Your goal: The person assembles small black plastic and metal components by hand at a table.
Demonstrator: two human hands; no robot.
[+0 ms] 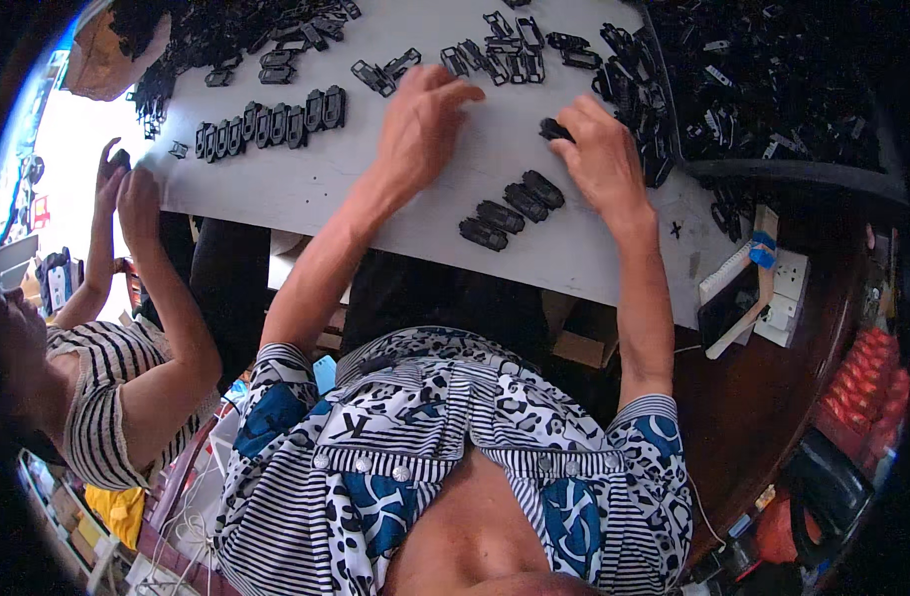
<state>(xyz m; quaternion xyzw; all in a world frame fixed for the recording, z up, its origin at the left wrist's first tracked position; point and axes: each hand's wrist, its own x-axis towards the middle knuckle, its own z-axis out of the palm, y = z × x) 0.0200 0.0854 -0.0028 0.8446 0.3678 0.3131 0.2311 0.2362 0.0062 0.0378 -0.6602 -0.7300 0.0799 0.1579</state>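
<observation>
My left hand [424,121] reaches over the table just in front of several loose black plastic frames [502,55]. Its fingers are apart, with nothing visible in them. Pinched between the fingertips of my right hand [602,157] is a small black plastic part [554,129], held above the white tabletop. Nearer to me, a short slanting row of black oblong plastic parts [525,202] lies on the table. Two more black frames [371,77] lie close to my left fingertips.
A longer row of black parts [271,124] stands at left. Black pieces [634,89] heap beside a dark bin [788,177] at right. A power strip [785,293] and a phone [728,303] sit by the right table edge. At far left, a co-worker in a striped top [117,382] handles a small dark piece.
</observation>
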